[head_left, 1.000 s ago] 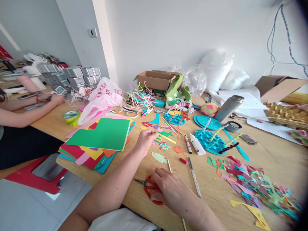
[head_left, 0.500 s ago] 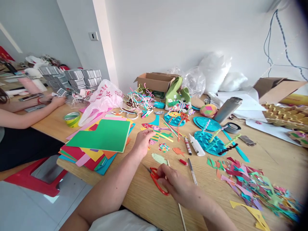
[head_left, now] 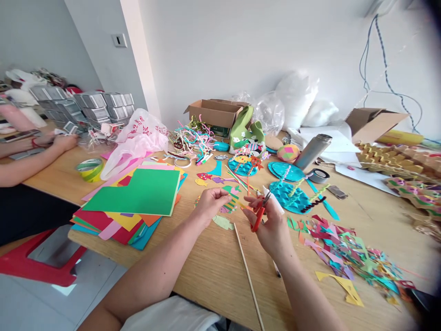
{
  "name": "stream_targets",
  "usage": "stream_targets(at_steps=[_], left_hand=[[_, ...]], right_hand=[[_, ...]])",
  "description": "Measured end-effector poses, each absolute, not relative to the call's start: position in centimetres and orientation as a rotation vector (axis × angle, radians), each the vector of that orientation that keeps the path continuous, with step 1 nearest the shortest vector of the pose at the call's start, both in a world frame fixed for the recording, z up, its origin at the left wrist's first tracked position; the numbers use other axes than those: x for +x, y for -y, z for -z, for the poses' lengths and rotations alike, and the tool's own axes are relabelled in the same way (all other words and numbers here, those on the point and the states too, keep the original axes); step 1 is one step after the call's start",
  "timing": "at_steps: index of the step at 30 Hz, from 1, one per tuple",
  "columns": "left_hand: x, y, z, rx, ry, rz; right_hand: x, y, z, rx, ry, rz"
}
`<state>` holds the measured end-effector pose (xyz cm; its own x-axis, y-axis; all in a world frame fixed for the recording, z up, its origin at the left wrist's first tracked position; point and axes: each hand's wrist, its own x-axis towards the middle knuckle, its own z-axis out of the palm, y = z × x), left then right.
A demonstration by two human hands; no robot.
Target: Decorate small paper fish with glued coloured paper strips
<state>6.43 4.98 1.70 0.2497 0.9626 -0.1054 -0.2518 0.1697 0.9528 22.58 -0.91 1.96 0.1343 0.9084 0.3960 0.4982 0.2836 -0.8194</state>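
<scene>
My left hand (head_left: 211, 206) is closed, its thumb and forefinger pinching one end of a narrow yellow paper strip (head_left: 237, 201). The strip stretches across to my right hand (head_left: 272, 225), whose fingertips meet its other end. Red-handled scissors (head_left: 257, 220) hang in my right hand, blades tilted up and away from the strip. A striped green and yellow paper fish (head_left: 227, 206) lies behind and under the strip. Below it, a pale green paper fish (head_left: 223, 222) rests on the table, close to the tip of a thin wooden stick (head_left: 247, 271).
Stacked coloured paper (head_left: 138, 193) lies to the left, beside yellow tape (head_left: 89, 169). Paper scraps (head_left: 344, 253) cover the right side. Blue discs (head_left: 289, 197), a steel flask (head_left: 313, 152) and black tape (head_left: 319, 175) stand behind. Another person's hands (head_left: 64, 141) work at far left.
My right hand has risen with the scissors toward my left hand, and the blades now point upward. Its fingers have come to the yellow strip. The view has shifted slightly to the right.
</scene>
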Motion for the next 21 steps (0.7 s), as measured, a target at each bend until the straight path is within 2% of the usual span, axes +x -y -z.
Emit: stream_targets(at_steps=[11, 21], left_hand=[[6.6, -4.7, -1.2, 1.125, -0.822, -0.914], [6.6, -4.7, -0.8, 1.124, -0.790, -0.848]], right_hand=[[21.6, 0.7, -0.8, -1.324, 1.261, -0.773], [21.8, 0.5, -0.7, -1.321, 1.216, -0.767]])
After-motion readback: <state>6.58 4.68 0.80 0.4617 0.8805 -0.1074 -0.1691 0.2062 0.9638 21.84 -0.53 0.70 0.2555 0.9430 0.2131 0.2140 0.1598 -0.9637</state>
